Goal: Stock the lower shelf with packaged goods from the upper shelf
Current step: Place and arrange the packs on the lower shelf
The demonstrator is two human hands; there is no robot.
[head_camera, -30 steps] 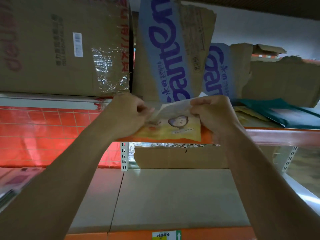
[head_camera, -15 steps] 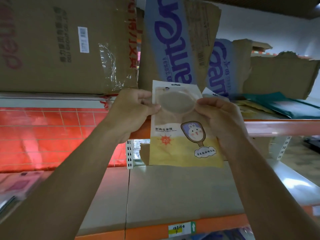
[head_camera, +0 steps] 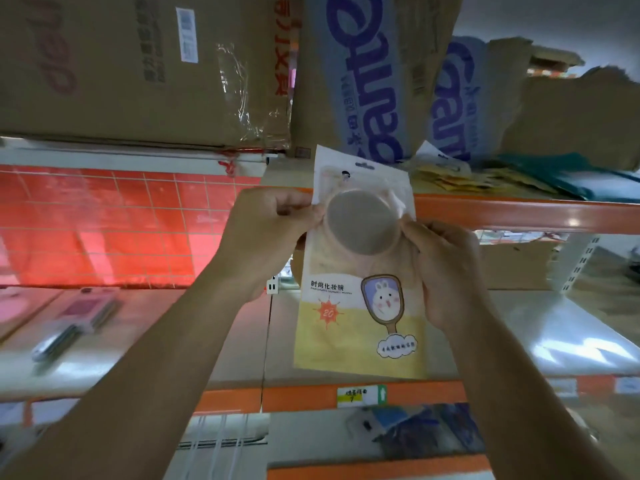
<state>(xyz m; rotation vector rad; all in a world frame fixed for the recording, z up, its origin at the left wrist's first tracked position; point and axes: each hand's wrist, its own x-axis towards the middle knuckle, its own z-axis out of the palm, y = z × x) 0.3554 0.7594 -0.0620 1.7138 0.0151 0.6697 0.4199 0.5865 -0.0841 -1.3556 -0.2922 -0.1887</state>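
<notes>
Left hand (head_camera: pixel 273 230), right hand (head_camera: pixel 446 268) pinch the mirror packet (head_camera: pixel 360 317), fingers (head_camera: pixel 414 232) flanking its disc (head_camera: pixel 362 221). It looks light, floppy, probably breakable.

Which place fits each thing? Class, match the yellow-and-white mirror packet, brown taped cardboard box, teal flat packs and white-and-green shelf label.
1 yellow-and-white mirror packet
2 brown taped cardboard box
3 teal flat packs
4 white-and-green shelf label

A orange front rail of the lower shelf
B upper shelf, far right
C gripped by left hand and right hand
D above the red wall tiles

Pairs: 1-C, 2-D, 3-B, 4-A
</notes>
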